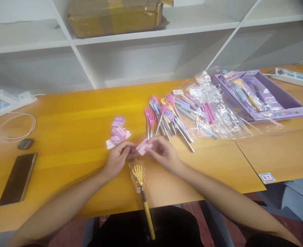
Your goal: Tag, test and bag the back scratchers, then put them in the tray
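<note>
A small pink printed card (142,147) is pinched between the thumb and fingers of my right hand (164,154). My left hand (119,158) is closed beside it, apparently on the top end of a clear plastic bag (135,185). Inside that bag lies a yellow back scratcher (138,174) with a hand-shaped head and a yellow handle, its lower end past the table's front edge. Just beyond my left hand is a loose pile of pink and purple cards (119,132). Several back scratchers (169,116) with pink, blue, yellow and purple heads lie beyond my right hand.
Coloured handles (186,104) and clear plastic bags (218,106) lie at the right, against a purple display box (282,99) holding bagged scratchers. A phone (17,180), a cable (34,123) and a power strip (11,103) are at the left. White shelves (141,39) stand behind, with a cardboard box (115,17).
</note>
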`<state>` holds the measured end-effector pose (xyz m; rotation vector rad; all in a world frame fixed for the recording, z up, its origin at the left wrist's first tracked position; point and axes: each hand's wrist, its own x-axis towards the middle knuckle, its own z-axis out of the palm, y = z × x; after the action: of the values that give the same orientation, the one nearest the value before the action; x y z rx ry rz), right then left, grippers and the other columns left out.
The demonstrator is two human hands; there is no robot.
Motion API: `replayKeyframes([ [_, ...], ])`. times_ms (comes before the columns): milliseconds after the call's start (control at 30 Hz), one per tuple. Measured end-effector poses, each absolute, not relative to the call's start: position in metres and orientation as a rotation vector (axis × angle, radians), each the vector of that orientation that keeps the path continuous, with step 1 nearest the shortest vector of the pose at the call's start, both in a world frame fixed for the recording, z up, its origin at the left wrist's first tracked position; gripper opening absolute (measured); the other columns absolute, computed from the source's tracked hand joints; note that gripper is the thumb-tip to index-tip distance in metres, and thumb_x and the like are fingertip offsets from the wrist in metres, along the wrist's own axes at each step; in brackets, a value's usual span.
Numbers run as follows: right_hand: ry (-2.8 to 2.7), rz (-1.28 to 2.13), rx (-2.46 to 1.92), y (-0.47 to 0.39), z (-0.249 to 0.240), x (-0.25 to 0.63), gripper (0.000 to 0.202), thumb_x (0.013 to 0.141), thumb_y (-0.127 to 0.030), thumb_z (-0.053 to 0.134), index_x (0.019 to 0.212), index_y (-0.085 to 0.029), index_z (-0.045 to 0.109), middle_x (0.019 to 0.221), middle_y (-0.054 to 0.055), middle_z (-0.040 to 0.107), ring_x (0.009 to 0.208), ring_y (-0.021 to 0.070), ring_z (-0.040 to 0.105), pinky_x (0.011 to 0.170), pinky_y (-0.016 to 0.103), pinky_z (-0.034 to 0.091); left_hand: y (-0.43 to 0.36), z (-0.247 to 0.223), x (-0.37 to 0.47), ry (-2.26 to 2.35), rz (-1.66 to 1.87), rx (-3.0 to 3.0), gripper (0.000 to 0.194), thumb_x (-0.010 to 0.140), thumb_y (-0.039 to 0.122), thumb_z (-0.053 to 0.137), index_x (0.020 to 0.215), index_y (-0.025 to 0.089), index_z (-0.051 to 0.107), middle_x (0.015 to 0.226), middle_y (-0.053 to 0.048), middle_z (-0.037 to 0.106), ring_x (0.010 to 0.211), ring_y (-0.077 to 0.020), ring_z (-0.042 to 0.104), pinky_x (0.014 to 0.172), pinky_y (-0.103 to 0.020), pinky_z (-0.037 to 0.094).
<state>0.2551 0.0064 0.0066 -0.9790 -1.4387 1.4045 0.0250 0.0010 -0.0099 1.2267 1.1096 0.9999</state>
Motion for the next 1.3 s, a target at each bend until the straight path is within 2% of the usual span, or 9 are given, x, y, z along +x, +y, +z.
replayKeyframes([
  [100,-1.548,1.224,-0.998,0.009,0.010,0.259,0.024,0.103,-0.045,0.067,0.112,-0.023,0.064,0.107,0.008,0.070,0.095,0.0196,0.070,0.080,0.035,0.062,0.002,-0.012,0.026,1.070,0.970,1.128,0.031,0.101,0.047,0.068,0.113,0.020,0.079,0.097,-0.007,0.076,0.079,-0.0204,0.075,0.075,-0.038,0.069],
  [267,-1.698,1.058,-1.008,0.011,0.014,0.264,0.022,0.107,-0.034,0.058,0.121,-0.023,0.071,0.109,0.009,0.066,0.091,0.0179,0.069,0.072,0.030,0.062,0.003,-0.008,0.029,1.009,0.994,1.056,0.024,0.092,0.040,0.081,0.104,0.021,0.072,0.091,-0.002,0.071,0.078,-0.0190,0.076,0.073,-0.036,0.070],
  [367,-1.719,0.986,-0.990,0.006,0.008,0.262,0.026,0.106,-0.031,0.060,0.130,-0.023,0.063,0.111,0.009,0.066,0.085,0.0158,0.070,0.068,0.028,0.063,0.003,-0.006,0.030,0.984,1.027,1.088,0.021,0.092,0.039,0.081,0.094,0.022,0.069,0.089,-0.001,0.069,0.078,-0.0182,0.075,0.074,-0.036,0.069],
  [467,-1.677,0.944,-1.021,0.001,0.003,0.258,0.032,0.105,-0.031,0.064,0.134,-0.024,0.053,0.108,0.008,0.071,0.084,0.0168,0.073,0.067,0.029,0.062,0.004,-0.008,0.028,1.018,0.959,1.206,0.021,0.097,0.042,0.075,0.095,0.022,0.076,0.090,-0.003,0.074,0.081,-0.0198,0.076,0.082,-0.038,0.068],
  [700,-1.834,0.688,-1.050,0.006,0.007,0.263,0.022,0.107,-0.026,0.062,0.129,-0.023,0.064,0.107,0.009,0.074,0.086,0.0180,0.073,0.073,0.032,0.064,0.004,-0.013,0.026,0.920,0.904,1.153,0.030,0.101,0.046,0.070,0.112,0.022,0.083,0.118,-0.011,0.081,0.107,-0.0281,0.078,0.105,-0.047,0.062],
  [833,-1.968,0.462,-0.922,0.013,0.009,0.267,0.033,0.107,-0.019,0.060,0.139,-0.027,0.066,0.112,0.009,0.073,0.100,0.0208,0.073,0.084,0.037,0.065,0.005,-0.006,0.028,0.746,0.907,0.925,0.036,0.102,0.046,0.069,0.118,0.017,0.083,0.124,-0.016,0.081,0.116,-0.0326,0.077,0.112,-0.052,0.056],
  [967,-2.005,0.351,-0.819,0.015,0.009,0.269,0.046,0.105,-0.012,0.061,0.149,-0.026,0.060,0.113,0.009,0.073,0.100,0.0200,0.073,0.087,0.037,0.066,0.008,0.000,0.026,0.666,0.852,0.770,0.043,0.104,0.044,0.063,0.125,0.010,0.081,0.131,-0.021,0.078,0.125,-0.0363,0.073,0.118,-0.055,0.050],
  [1167,-1.948,0.374,-0.791,0.012,0.011,0.268,0.027,0.100,-0.007,0.069,0.123,-0.022,0.066,0.104,0.006,0.077,0.096,0.0177,0.074,0.085,0.033,0.065,0.011,-0.003,0.021,0.517,0.770,0.666,0.056,0.107,0.047,0.047,0.132,0.007,0.077,0.137,-0.022,0.075,0.134,-0.0392,0.068,0.124,-0.059,0.039],
  [1300,-1.928,0.372,-0.778,0.014,0.017,0.271,0.025,0.101,-0.008,0.068,0.120,-0.024,0.068,0.107,0.006,0.078,0.096,0.0180,0.075,0.083,0.035,0.065,0.010,-0.001,0.023,0.460,0.737,0.688,0.060,0.106,0.049,0.043,0.138,0.008,0.074,0.143,-0.021,0.072,0.138,-0.0412,0.064,0.125,-0.061,0.035],
])
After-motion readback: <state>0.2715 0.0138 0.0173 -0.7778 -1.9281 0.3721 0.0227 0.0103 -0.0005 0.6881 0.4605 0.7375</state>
